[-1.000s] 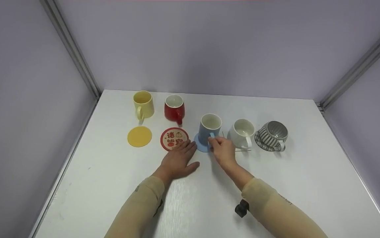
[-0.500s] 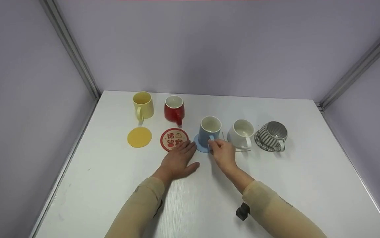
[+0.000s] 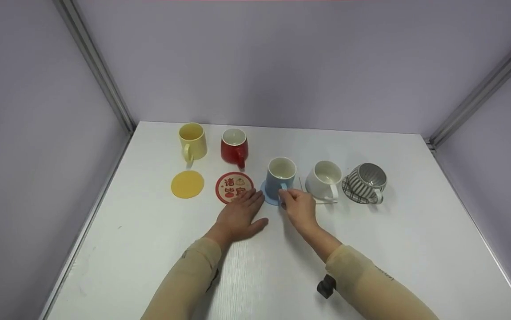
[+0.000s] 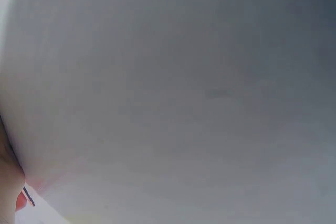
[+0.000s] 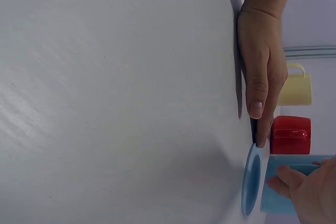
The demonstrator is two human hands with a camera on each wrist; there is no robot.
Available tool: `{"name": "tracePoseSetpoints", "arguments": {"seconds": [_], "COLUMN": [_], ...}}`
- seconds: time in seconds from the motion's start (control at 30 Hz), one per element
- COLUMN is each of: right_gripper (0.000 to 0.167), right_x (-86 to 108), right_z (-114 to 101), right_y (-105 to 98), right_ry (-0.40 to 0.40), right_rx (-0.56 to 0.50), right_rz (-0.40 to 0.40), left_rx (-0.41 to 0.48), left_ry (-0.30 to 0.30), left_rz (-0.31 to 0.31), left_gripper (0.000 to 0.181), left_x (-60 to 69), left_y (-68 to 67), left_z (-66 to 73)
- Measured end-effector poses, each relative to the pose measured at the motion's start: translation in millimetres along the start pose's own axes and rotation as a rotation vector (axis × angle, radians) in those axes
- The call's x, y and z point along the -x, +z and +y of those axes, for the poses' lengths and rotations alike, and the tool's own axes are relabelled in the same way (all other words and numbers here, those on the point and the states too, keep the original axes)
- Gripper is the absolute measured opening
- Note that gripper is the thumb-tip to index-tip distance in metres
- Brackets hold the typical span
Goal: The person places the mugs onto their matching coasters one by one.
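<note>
Head view: the fingers of the right hand (image 3: 301,209) are curled in, pinching the handle of a tall blue ceramic mug with a pale inside (image 3: 277,183), which is upright at their tips, just beyond and left of them. Below it, a flat round light-blue coaster (image 3: 265,195) shows its rim at the mug's left and front; the right wrist view has a narrow gap between mug base and coaster, so the mug looks held slightly above. The fingers of the left hand (image 3: 238,217) are straight and laid flat, grasping nothing, tips meeting the light-blue coaster's left edge and covering the near right rim of a round cream coaster with a red border and printed characters (image 3: 229,182). Just right of the right fingers is a rounded white ceramic mug (image 3: 317,186) on a thin white square coaster (image 3: 326,201), leaving only a slim gap to the blue mug; farther right, a grey-striped ceramic cup (image 3: 362,183) is on a round checked coaster (image 3: 349,193). More room lies beyond the left fingers, where a glossy red ceramic mug (image 3: 232,152) stands behind the cream coaster. Left of those fingers are a flat round yellow coaster (image 3: 187,184) and, behind it, a pale-yellow ceramic mug (image 3: 198,144) near the back edge of the white tabletop (image 3: 149,249), whose side edges run well apart from both hands.
</note>
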State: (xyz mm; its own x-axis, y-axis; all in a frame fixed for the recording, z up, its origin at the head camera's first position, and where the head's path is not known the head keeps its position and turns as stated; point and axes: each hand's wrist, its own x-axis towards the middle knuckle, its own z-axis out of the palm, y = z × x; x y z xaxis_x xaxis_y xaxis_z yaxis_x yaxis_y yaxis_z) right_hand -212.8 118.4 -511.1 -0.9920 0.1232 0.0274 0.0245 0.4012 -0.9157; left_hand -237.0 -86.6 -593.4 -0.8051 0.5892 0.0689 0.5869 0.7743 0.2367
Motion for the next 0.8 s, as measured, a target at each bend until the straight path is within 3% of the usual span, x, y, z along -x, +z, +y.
{"name": "tracePoseSetpoints", "arguments": {"seconds": [0.8], "right_gripper": [0.036], "right_x": [0.4], "right_z": [6.6], "right_y": [1.2], "right_ry": [0.004], "right_rx": [0.042], "right_rz": [0.017], "left_rx": [0.005], "left_ry": [-0.024], "left_rz": [-0.005], "left_gripper": [0.077], "left_x": [-0.4], "left_y": [2.5], "left_z": [0.8]}}
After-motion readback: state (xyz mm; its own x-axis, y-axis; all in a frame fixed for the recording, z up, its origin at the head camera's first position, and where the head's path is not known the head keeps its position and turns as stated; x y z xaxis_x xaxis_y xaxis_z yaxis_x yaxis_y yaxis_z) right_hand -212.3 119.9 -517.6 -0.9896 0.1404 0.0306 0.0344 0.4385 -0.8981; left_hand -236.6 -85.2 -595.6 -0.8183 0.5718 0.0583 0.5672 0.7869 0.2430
